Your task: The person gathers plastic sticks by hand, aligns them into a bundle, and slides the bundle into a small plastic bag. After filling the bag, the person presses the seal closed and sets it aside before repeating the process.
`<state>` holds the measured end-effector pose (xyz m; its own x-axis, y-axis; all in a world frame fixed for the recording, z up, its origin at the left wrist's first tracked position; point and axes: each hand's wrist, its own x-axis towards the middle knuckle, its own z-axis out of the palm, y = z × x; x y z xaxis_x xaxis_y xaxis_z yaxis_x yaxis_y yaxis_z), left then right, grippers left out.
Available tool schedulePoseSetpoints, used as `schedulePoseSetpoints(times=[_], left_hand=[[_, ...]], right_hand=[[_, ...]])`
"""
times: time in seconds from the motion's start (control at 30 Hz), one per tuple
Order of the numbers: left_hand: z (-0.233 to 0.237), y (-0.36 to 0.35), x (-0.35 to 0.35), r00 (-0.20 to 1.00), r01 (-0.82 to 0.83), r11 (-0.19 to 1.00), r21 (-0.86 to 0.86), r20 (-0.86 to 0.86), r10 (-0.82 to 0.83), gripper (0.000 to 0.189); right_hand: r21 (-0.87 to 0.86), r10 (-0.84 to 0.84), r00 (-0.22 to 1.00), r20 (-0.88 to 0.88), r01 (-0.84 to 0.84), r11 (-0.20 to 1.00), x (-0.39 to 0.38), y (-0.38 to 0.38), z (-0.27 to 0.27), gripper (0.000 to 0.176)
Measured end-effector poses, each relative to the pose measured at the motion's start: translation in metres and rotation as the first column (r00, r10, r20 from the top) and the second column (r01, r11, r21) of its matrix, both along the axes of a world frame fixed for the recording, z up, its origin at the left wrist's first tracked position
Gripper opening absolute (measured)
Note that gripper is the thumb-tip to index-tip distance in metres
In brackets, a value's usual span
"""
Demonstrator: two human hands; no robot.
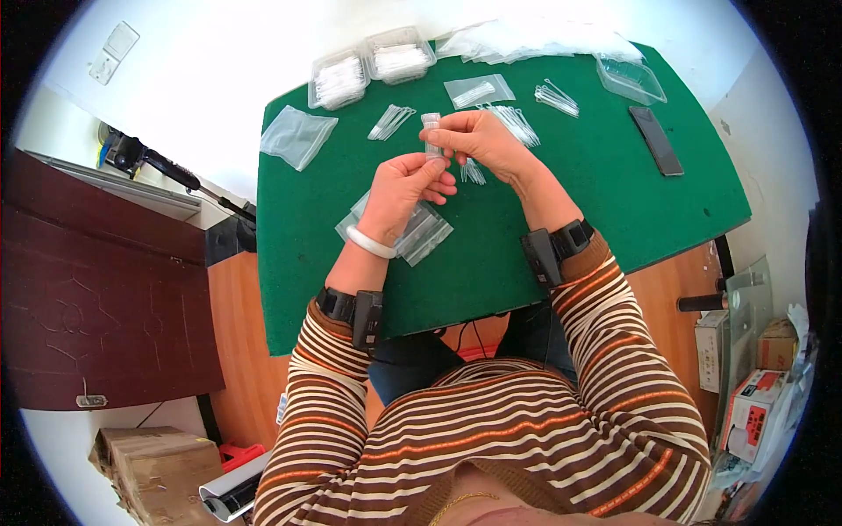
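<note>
Green felt bench (605, 202) lies beneath the left hand (405, 186) and right hand (481, 138), both pinching one small clear plastic tube (431, 124).

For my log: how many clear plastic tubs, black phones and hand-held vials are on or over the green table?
clear plastic tubs: 3
black phone: 1
vial, held between left hand and right hand: 1
Total: 5
</note>
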<state>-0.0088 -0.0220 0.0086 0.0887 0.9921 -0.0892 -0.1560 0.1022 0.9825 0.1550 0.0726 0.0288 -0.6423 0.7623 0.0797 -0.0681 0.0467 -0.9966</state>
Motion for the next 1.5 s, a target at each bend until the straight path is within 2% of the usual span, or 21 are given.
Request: schedulePoseSetpoints(times=[0.07,0.23,0.5,0.6,0.77,0.87,1.13,1.23,1.5], left_hand=[[0.0025,-0.0004,0.0003,0.998,-0.024,1.000,-0.011,0.056,0.025,0.023],[-0.0006,0.0013,-0.0011,0.999,0.016,1.000,-0.011,0.052,-0.015,0.023],[0.0000,0.0004,0.0023,1.000,0.018,1.000,0.004,-0.023,-0.018,0.024],[0.0045,-0.0015,0.0029,0.994,0.042,0.999,-0.023,0.099,-0.040,0.026],[0.0025,-0.0016,0.0007,0.989,0.072,0.997,-0.013,0.133,-0.069,0.028],[0.0000,-0.0011,-0.0009,0.995,0.043,0.998,-0.036,0.086,-0.040,0.027],[-0.0029,0.0023,0.0011,1.000,-0.011,1.000,-0.006,0.002,0.011,0.026],[-0.0005,0.0016,0.0017,0.999,-0.054,0.998,0.021,0.004,0.054,0.026],[-0.0002,0.0025,0.0040,0.993,-0.116,0.993,0.031,0.009,0.116,0.021]], right_hand=[[0.015,-0.020,1.000,0.006,0.020,1.000,-0.0012,0.0004,0.0001,0.024],[-0.001,0.017,0.998,0.061,-0.017,1.000,0.0001,0.0030,-0.0012,0.026],[0.024,-0.005,1.000,0.007,0.005,1.000,-0.0016,0.0055,-0.0075,0.024],[0.034,-0.013,1.000,-0.017,0.014,0.999,-0.0002,0.0049,-0.0064,0.024],[0.008,0.016,0.999,-0.031,-0.015,1.000,0.0042,0.0066,-0.0037,0.024],[0.005,0.051,0.998,-0.020,-0.051,0.999,0.0027,0.0065,-0.0054,0.024],[0.030,-0.002,1.000,0.003,0.001,1.000,-0.0004,0.0058,-0.0071,0.025],[0.008,-0.080,0.996,-0.033,0.080,0.997,-0.0032,0.0024,-0.0061,0.027],[0.067,-0.183,0.983,0.008,0.182,0.981,-0.0019,0.0053,-0.0080,0.023]])
